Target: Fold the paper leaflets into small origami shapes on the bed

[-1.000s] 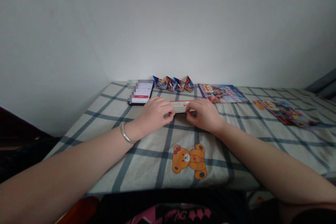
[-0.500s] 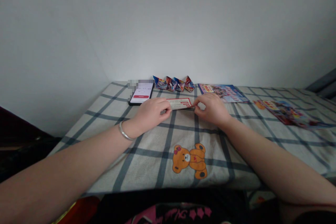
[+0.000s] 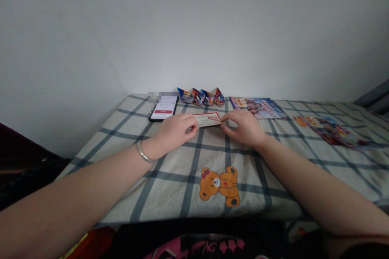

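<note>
A folded strip of printed paper (image 3: pixel 209 120), pale with red edging and small red labels, stretches between my hands just over the tablecloth. My left hand (image 3: pixel 178 129), with a silver bangle at the wrist, pinches the strip's left end between thumb and fingers. At the other end, my right hand (image 3: pixel 244 127) has the thumb and forefinger at the paper's right edge, with a gap showing between them behind the tips. Behind the strip stand several folded paper shapes (image 3: pixel 200 97) in blue and red print.
A phone (image 3: pixel 164 107) showing a running timer lies behind my left hand. Two colourful printed leaflets, one behind my right hand (image 3: pixel 259 108) and another leaflet (image 3: pixel 340 131) farther right, rest on the checked tablecloth (image 3: pixel 170 194). A pale wall (image 3: pixel 194 28) borders the back.
My right hand has shifted slightly left, and its fingers have spread a little at the strip's end. My left hand stays put. The timer has advanced.
</note>
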### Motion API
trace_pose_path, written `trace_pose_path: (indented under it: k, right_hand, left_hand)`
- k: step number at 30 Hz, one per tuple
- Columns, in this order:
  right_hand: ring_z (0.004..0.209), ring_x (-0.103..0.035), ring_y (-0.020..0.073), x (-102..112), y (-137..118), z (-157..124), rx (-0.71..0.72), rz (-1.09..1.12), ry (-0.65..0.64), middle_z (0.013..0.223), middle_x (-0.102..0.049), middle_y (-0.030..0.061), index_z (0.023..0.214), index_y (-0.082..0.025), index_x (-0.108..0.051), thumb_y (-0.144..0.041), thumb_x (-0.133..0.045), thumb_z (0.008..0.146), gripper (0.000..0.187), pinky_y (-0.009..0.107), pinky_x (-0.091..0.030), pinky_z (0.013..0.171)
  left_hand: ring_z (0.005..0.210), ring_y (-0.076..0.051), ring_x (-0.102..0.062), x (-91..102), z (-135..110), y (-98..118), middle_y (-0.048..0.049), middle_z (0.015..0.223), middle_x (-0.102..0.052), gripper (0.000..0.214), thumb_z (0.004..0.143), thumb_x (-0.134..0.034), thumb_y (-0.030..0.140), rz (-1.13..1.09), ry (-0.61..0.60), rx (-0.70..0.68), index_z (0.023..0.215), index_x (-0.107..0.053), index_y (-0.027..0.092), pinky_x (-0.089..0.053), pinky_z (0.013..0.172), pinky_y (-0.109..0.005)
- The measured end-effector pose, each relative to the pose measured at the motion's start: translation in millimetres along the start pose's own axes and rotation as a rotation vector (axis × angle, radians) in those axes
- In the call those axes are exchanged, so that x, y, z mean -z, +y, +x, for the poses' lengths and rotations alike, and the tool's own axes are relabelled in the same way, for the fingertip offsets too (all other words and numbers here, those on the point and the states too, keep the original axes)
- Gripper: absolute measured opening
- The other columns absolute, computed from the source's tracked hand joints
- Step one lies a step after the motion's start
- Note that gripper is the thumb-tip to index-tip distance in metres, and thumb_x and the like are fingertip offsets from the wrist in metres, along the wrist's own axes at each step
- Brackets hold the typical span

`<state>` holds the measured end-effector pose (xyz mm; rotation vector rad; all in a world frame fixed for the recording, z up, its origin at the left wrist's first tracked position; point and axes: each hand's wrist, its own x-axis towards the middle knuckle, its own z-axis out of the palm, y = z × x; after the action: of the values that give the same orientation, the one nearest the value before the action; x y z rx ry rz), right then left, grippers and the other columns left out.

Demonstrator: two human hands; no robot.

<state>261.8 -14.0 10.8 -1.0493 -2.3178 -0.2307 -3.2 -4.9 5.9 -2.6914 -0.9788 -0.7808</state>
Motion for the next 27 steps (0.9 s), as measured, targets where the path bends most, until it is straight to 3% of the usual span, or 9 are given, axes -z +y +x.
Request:
trace_pose_path:
  k: [8,13,21,27]
  right_hand:
    - [0.080,-0.061,0.0206,-7.3,-18.1,4.1,0.107,-0.088,-0.055,0.082,-0.070,0.0051,0.081,-0.020,-0.064,-0.018,-0.059,0.083,0.006,0.032,-0.042,0.073]
    - [0.082,-0.061,0.0201,-8.3,-32.2,5.7,0.210,-0.094,-0.084,0.082,-0.070,0.0047,0.081,-0.020,-0.064,-0.019,-0.055,0.086,0.010,0.032,-0.041,0.073]
    - [0.084,-0.060,0.0192,-11.4,-26.2,5.0,0.203,0.077,-0.119,0.083,-0.069,0.0036,0.083,-0.021,-0.062,-0.014,-0.055,0.083,0.010,0.030,-0.044,0.076]
    - [0.086,-0.061,0.0200,-7.1,-17.6,3.1,0.154,0.182,-0.090,0.086,-0.069,0.0049,0.083,-0.021,-0.061,-0.012,-0.057,0.080,0.010,0.032,-0.048,0.079]
  left_hand:
    - [0.081,-0.020,-0.058,1.6,2.1,2.5,-0.0039,0.085,-0.066,0.009,0.089,-0.054,0.018,0.228,0.058,-0.194,0.086,-0.063,0.017,-0.043,0.076,-0.035]
    - [0.082,-0.020,-0.058,0.0,2.6,10.8,-0.0031,0.081,-0.065,0.013,0.090,-0.052,0.019,0.278,0.059,-0.301,0.083,-0.063,0.018,-0.043,0.083,-0.036]
    - [0.077,-0.020,-0.056,-5.3,3.8,7.1,-0.0034,0.076,-0.062,0.008,0.084,-0.055,0.016,0.325,0.042,-0.287,0.077,-0.059,0.018,-0.042,0.077,-0.036]
    - [0.077,-0.020,-0.056,-4.2,2.9,4.2,-0.0037,0.079,-0.063,0.007,0.081,-0.054,0.015,0.287,0.031,-0.200,0.077,-0.059,0.018,-0.041,0.074,-0.035]
